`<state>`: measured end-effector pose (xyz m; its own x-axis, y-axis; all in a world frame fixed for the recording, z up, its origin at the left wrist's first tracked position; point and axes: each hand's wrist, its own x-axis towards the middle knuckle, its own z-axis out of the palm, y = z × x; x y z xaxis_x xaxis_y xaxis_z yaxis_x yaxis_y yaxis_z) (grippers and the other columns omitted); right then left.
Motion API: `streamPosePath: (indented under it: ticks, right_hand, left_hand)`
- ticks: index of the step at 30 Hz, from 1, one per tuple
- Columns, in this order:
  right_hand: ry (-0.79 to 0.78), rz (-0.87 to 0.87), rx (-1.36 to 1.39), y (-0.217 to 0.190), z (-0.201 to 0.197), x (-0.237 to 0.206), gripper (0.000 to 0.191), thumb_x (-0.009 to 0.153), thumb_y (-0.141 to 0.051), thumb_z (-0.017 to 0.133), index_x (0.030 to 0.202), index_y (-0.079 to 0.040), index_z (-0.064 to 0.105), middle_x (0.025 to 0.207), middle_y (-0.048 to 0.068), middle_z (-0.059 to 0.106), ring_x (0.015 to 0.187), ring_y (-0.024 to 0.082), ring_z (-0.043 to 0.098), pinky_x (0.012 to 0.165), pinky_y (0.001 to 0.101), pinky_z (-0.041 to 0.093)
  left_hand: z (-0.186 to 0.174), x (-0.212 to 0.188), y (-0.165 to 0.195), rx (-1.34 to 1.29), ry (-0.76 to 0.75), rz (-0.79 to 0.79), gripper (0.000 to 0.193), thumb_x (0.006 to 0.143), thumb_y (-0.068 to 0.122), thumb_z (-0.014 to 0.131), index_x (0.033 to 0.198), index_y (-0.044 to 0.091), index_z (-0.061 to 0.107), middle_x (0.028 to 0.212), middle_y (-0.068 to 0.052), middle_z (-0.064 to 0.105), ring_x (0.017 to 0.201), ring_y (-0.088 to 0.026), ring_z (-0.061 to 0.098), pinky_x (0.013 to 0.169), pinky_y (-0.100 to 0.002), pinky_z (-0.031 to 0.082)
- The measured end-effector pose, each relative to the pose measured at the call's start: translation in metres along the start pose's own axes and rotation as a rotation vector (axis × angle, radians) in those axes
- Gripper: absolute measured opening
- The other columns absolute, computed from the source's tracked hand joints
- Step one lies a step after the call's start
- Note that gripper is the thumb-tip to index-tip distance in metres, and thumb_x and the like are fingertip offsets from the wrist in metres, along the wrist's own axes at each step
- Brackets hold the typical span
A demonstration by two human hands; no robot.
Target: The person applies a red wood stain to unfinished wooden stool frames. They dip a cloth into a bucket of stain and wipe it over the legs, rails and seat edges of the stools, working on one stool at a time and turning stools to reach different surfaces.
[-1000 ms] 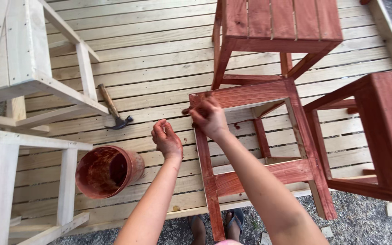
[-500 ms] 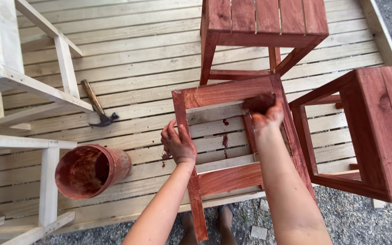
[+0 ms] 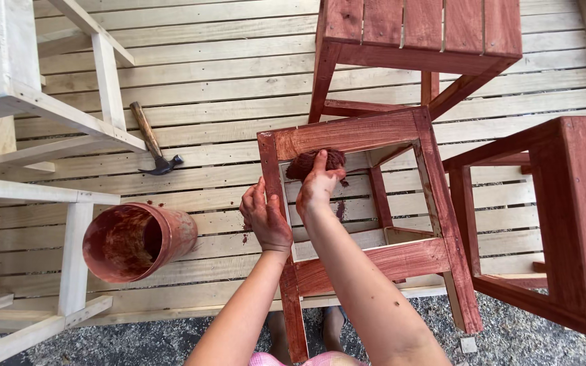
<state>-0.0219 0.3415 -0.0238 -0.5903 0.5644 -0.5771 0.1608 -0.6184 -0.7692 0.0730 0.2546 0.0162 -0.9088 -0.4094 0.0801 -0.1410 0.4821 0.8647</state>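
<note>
My right hand had come back from the frame's far corner and pinched a stained rag under the red stool frame's top rail; my left hand, fingers spread, steadied its leg beside; left of it lay a stain bucket, beyond it a hammer.

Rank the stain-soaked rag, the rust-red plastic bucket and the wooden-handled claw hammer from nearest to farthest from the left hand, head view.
1. Stain-soaked rag, just right, in the right hand's grip.
2. Rust-red plastic bucket, left, on its side.
3. Wooden-handled claw hammer, upper left on the planks.

Outdoor woodwork yard: stained stools, hammer
</note>
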Motion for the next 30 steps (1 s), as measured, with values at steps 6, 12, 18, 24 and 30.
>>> streamPosePath:
  ticks: [6,12,18,24,30]
  right_hand:
    - [-0.189,0.181,-0.209,0.001,0.007,-0.025,0.069,0.092,-0.037,0.065,0.142,-0.006,0.03,0.141,0.019,0.054,0.131,0.034,0.053,0.111,0.05,0.043]
    - [-0.239,0.442,0.259,-0.049,-0.009,0.004,0.039,0.099,-0.027,0.046,0.136,-0.015,0.054,0.142,0.016,0.055,0.13,0.039,0.057,0.104,0.0573,0.051]
    - [0.003,0.266,0.297,-0.143,-0.065,0.064,0.038,0.103,-0.022,0.044,0.139,-0.015,0.055,0.145,0.016,0.052,0.126,0.035,0.055,0.107,0.0523,0.056]
    - [-0.087,0.186,0.047,-0.159,-0.093,0.087,0.041,0.107,-0.028,0.045,0.144,-0.018,0.06,0.135,0.021,0.067,0.044,-0.002,0.036,0.078,0.0228,0.025]
    - [-0.047,0.036,-0.049,-0.14,-0.095,0.087,0.043,0.105,-0.016,0.05,0.148,-0.013,0.052,0.137,0.017,0.064,0.09,0.013,0.051,0.096,0.0322,0.041]
  left_hand:
    - [0.001,0.003,0.001,0.029,0.005,0.002,0.056,0.093,0.031,0.052,0.141,0.005,0.059,0.138,-0.012,0.052,0.132,-0.033,0.039,0.117,-0.047,0.025]
    - [0.001,0.005,0.004,0.169,0.002,0.016,0.057,0.097,0.041,0.047,0.142,0.008,0.06,0.137,-0.01,0.051,0.133,-0.032,0.039,0.113,-0.051,0.024]
    - [0.002,0.006,0.003,0.192,0.034,0.094,0.061,0.098,0.046,0.044,0.143,0.006,0.057,0.141,-0.01,0.05,0.135,-0.033,0.039,0.114,-0.051,0.025]
    - [0.002,0.004,0.004,0.246,0.01,0.12,0.06,0.098,0.043,0.048,0.144,0.004,0.054,0.142,-0.011,0.047,0.136,-0.034,0.038,0.114,-0.053,0.024]
    - [0.001,0.005,0.007,0.252,0.027,0.108,0.06,0.097,0.042,0.049,0.144,0.005,0.055,0.142,-0.011,0.047,0.136,-0.034,0.038,0.115,-0.054,0.024]
